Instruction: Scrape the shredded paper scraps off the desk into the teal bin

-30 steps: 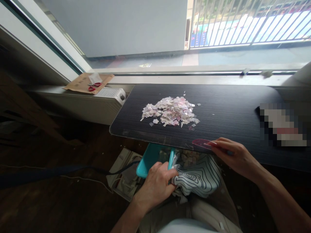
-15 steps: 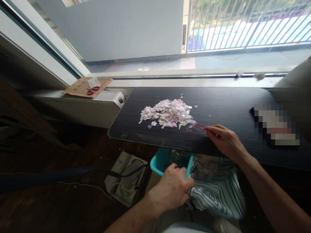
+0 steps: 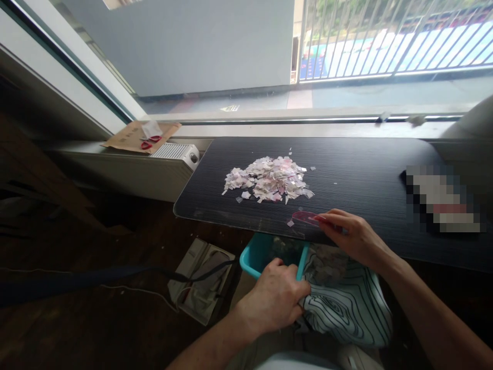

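Note:
A loose pile of small white and pinkish paper scraps [image 3: 275, 177] lies on the dark tabletop [image 3: 365, 169]. In my right hand [image 3: 352, 231] is a thin, see-through pink plastic strip [image 3: 305, 217], pinched between thumb and fingers. The strip lies low over the table near its front edge, with one scrap [image 3: 290, 223] by its tip. Below that edge is a turquoise plastic bin [image 3: 250, 262], its near rim gripped by my left hand [image 3: 275, 293]. The bin's contents are dim. A patterned cloth bag [image 3: 346, 303] with scraps in its mouth touches the bin's right side.
Red-handled scissors [image 3: 148, 144] rest on a brown envelope [image 3: 129, 137] on the sill at left, beside a radiator [image 3: 175, 153]. A blurred-out flat object [image 3: 442, 200] lies at the table's right. An open box [image 3: 204, 282] sits on the floor, with a dark strap across it.
My right hand has drawn the pink strip away from the pile towards the table's front edge, and a scrap now lies by its tip. My left hand keeps its hold on the bin.

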Motion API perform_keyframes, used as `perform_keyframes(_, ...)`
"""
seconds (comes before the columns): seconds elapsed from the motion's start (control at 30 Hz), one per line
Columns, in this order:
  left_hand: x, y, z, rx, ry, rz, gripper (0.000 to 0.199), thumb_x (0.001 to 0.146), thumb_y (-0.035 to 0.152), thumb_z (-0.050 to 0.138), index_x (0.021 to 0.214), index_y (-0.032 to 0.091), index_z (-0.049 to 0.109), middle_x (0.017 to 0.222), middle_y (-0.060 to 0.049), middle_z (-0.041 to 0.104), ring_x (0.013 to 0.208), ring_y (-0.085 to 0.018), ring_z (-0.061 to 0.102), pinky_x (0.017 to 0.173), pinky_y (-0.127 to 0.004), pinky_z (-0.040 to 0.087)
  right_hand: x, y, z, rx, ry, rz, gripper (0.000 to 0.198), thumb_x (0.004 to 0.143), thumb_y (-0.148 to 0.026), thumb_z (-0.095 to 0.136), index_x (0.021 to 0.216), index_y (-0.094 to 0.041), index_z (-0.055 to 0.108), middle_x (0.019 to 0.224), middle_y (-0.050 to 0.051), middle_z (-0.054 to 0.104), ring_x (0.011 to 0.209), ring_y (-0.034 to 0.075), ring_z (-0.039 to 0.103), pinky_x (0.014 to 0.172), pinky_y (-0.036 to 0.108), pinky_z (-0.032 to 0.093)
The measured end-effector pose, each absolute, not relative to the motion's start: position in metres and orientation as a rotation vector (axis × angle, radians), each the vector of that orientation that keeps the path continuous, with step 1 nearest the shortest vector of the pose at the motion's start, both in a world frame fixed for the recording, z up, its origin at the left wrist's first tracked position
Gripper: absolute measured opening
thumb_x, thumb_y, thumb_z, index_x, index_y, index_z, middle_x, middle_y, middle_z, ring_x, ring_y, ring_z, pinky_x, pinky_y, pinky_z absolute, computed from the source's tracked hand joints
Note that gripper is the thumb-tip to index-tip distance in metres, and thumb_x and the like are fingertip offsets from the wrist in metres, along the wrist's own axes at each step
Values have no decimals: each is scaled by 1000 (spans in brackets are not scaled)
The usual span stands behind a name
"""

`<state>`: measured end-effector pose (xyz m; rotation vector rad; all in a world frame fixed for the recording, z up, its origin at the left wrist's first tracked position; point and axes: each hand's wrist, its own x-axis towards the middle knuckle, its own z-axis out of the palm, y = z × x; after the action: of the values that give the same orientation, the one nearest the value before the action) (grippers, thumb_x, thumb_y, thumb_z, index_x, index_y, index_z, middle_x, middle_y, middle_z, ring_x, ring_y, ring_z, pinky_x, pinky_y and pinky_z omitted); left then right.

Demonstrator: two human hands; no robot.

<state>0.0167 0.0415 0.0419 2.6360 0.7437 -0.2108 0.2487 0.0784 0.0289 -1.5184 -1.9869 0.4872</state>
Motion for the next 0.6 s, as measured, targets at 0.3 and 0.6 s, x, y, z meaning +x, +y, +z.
perform_keyframes(0.3, 16, 41, 39, 2646, 752, -190, 9, 80, 30, 59, 78, 21, 61, 77, -4, 57, 74, -21, 55, 77, -35, 41, 247, 70, 29, -1453, -2038, 588, 26, 91, -31, 48, 99, -21, 70, 87, 5, 67, 66, 12, 59, 59, 24, 46)
perform_keyframes(0.6, 16, 41, 40, 2644, 756, -173, 10, 80, 31, 60, 78, 21, 61, 77, -4, 57, 75, -21, 55, 78, -35, 41, 234, 66, 34, -1422, -2040, 731, 26, 91, -31, 47, 97, -20, 70, 84, 4, 65, 66, 12, 58, 59, 24, 44)
